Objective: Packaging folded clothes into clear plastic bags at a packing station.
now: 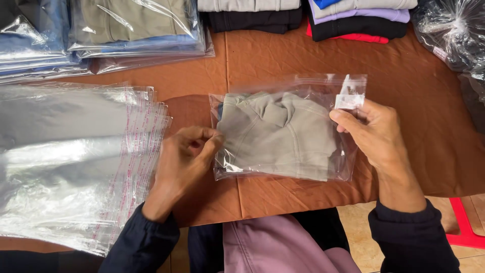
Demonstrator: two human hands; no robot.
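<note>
A folded grey-green garment (277,132) lies inside a clear plastic bag (303,86) on the brown cloth-covered table (262,60). My left hand (184,154) pinches the bag's left edge between thumb and fingers. At the bag's upper right corner, my right hand (371,132) grips the plastic beside a small white strip (349,100). The bag's flap stands open along the top edge.
A stack of empty clear bags (70,162) lies at the left. Bagged garments (126,25) are piled at the back left, and folded garments (353,17) at the back. A crumpled clear bag (449,30) sits at the far right. A red stool (465,227) stands on the floor.
</note>
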